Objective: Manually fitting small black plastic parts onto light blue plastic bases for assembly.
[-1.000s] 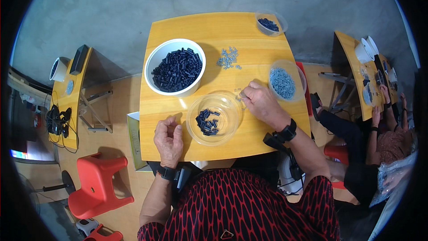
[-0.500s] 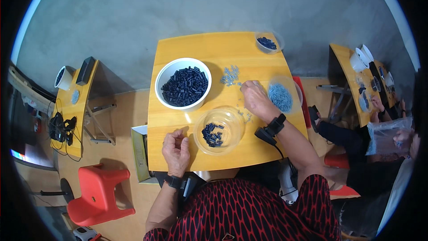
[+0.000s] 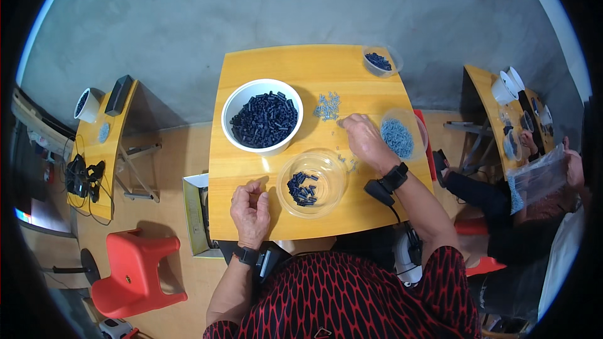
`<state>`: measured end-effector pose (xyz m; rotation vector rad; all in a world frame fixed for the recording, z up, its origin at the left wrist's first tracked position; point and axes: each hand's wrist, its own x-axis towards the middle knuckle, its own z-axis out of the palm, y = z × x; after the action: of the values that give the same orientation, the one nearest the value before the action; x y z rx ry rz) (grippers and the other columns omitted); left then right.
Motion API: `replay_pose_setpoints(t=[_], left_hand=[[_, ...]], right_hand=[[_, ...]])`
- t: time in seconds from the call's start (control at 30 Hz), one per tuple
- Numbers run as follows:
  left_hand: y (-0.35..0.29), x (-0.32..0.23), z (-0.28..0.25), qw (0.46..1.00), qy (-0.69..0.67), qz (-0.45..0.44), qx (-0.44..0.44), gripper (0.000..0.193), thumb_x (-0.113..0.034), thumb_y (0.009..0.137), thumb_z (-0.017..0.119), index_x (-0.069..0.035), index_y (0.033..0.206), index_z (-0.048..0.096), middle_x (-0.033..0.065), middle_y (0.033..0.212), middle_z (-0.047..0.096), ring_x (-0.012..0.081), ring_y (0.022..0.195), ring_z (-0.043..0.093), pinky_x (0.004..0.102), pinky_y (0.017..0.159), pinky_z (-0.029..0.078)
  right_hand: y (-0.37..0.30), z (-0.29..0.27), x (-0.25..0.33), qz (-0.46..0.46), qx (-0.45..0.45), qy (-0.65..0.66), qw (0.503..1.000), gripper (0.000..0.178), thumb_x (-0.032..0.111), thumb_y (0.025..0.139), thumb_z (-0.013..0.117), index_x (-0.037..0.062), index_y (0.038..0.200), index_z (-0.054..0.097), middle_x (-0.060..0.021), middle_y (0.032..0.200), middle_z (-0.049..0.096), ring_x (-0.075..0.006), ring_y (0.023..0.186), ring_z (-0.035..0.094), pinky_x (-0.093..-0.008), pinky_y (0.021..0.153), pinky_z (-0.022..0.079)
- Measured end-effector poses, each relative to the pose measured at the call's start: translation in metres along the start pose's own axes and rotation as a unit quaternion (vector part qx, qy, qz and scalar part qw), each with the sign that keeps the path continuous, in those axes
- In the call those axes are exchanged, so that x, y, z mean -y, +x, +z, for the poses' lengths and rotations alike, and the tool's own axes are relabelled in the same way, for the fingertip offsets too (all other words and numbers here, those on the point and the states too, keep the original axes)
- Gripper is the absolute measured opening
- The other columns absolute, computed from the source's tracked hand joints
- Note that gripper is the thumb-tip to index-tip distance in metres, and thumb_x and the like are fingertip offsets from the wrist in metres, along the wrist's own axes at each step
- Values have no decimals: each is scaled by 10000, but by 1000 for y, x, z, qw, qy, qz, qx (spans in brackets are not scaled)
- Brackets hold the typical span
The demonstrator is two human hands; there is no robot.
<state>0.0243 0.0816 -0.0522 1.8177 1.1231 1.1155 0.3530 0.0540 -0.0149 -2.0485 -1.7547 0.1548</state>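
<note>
My left hand [image 3: 250, 213] rests at the table's near left edge, fingers curled; whatever they hold is hidden. Beside it stands a clear round tub [image 3: 328, 199] with some short dark-blue tube pieces [image 3: 301, 189] inside. My right hand [image 3: 366, 141] is lowered to the tabletop with its fingers pressed together at the near side of a loose pile of small silvery screw-like pieces [image 3: 327, 106]. Anything in that pinch is too small to make out. A few more such pieces [image 3: 347, 163] lie scattered between this hand and the tub.
A white bucket [image 3: 227, 116] full of dark tube pieces stands left on the yellow table [image 3: 270, 66]. Right of my right hand is a clear tub of blue-grey small pieces [image 3: 397, 138]; another tub [image 3: 381, 61] is far right. A co-worker [image 3: 553, 182] handles a clear bag at right.
My right hand stays by the silvery pile, barely shifted. The view has moved slightly. At right, the co-worker has raised and spread the clear bag.
</note>
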Motion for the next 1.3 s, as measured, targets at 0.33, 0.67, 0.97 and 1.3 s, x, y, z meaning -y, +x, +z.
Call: replay_pose_setpoints(t=[0.33, 0.67, 0.97, 1.3], left_hand=[[0, -1, -2, 999, 37, 20, 12, 191, 12, 865, 660, 26, 1053, 629, 62, 862, 622, 122, 715, 567, 269, 707, 509], [0, 1, -1, 999, 39, 27, 12, 185, 13, 864, 653, 24, 1047, 627, 52, 855, 618, 116, 707, 564, 261, 702, 504], [1, -4, 1, 1000, 22, 8, -1, 198, -2, 823, 687, 11, 1016, 649, 88, 794, 603, 228, 710, 592, 339, 687, 500], [0, -3, -2, 1000, 19, 7, -6, 205, -3, 808, 687, 15, 1008, 648, 105, 794, 598, 251, 707, 590, 358, 690, 491]], right_hand=[[-14, -5, 24, -155, 22, -38, 987, 294, -13, 801, 571, -12, 1082, 659, -143, 1039, 639, -330, 1021, 572, -393, 933, 470], [-35, -3, 12, -145, -20, 47, 988, 142, -35, 787, 559, -26, 900, 645, -172, 910, 596, -365, 949, 570, -422, 862, 481], [7, 1, 5, -36, -86, 56, 994, 209, -45, 821, 556, -65, 1006, 651, -208, 1011, 643, -392, 982, 607, -433, 925, 478], [12, 8, -2, -94, -123, 38, 987, 275, -19, 851, 527, -31, 1082, 675, -207, 975, 662, -391, 947, 606, -439, 914, 473]])
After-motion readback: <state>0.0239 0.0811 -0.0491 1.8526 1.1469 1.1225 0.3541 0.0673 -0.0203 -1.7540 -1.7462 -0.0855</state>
